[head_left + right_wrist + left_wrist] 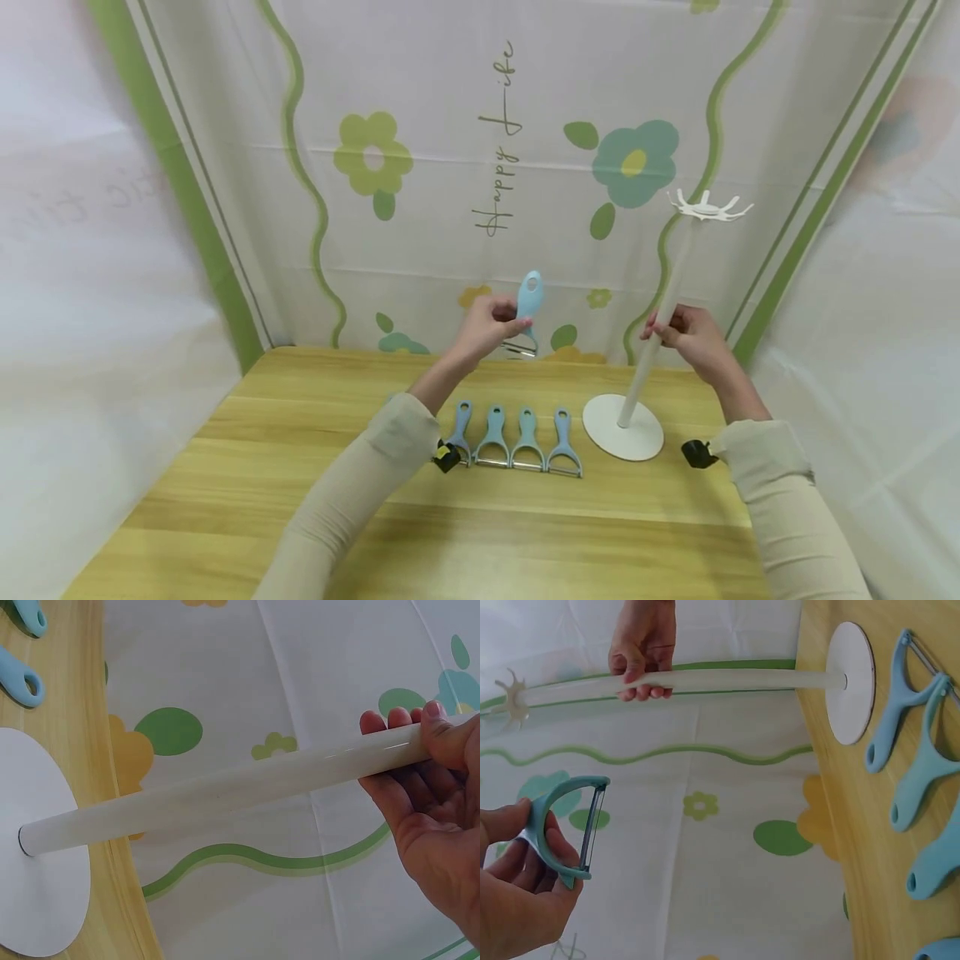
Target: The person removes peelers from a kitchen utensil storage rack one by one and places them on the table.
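Observation:
My left hand (486, 327) pinches a light blue peeler (531, 293) near its neck, above the table. Its handle, with a hanging hole, points up, and the blade hangs below; the left wrist view shows the blade (592, 829) facing away from the fingers. My right hand (693, 337) grips the white pole (651, 350) of a stand about halfway up. At its top spreads a ring of white hooks (708, 208), with nothing hung on them. The stand's round white base (622, 442) rests on the table. Between the hands, several blue and green peelers (527, 433) lie in a row.
The wooden table (300, 467) ends at the back against a white curtain (435, 250) printed with flowers and wavy lines. More white cloth hangs at the left and right sides. A small black wrist camera (447, 456) sits at the left cuff, partly covering the leftmost lying peeler.

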A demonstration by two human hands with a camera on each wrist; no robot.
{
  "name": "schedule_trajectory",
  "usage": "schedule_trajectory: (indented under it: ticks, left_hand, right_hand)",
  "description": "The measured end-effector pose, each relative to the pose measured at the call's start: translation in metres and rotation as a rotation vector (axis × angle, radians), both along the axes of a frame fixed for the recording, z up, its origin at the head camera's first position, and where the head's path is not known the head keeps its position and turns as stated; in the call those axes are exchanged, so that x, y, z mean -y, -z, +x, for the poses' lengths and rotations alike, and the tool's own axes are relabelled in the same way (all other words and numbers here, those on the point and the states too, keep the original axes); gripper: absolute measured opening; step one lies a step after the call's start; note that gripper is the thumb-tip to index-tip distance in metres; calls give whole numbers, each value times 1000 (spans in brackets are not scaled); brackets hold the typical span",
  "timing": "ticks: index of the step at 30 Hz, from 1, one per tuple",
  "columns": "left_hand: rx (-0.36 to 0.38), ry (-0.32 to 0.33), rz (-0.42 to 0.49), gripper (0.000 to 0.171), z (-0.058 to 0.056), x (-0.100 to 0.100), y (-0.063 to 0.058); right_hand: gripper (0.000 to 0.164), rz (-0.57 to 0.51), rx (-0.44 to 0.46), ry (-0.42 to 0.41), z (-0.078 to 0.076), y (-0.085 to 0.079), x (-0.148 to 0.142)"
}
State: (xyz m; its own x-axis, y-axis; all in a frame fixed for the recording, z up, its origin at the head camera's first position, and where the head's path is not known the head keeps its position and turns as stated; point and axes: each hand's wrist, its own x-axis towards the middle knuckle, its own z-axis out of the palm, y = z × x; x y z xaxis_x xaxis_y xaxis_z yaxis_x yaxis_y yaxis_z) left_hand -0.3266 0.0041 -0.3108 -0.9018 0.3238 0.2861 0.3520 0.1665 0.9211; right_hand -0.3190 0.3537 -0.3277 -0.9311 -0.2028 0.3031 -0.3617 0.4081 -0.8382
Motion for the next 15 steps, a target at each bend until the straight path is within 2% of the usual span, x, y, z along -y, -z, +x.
schedule_trajectory:
  ticks: [9, 15]
  left_hand:
    - [76, -113, -34, 17, 0, 43, 27]
    - [110, -137, -31, 17, 4, 68, 38]
  right_hand:
    - [30, 1, 6, 15, 0, 2, -1]
    - [32, -6, -11, 15, 0, 2, 1]
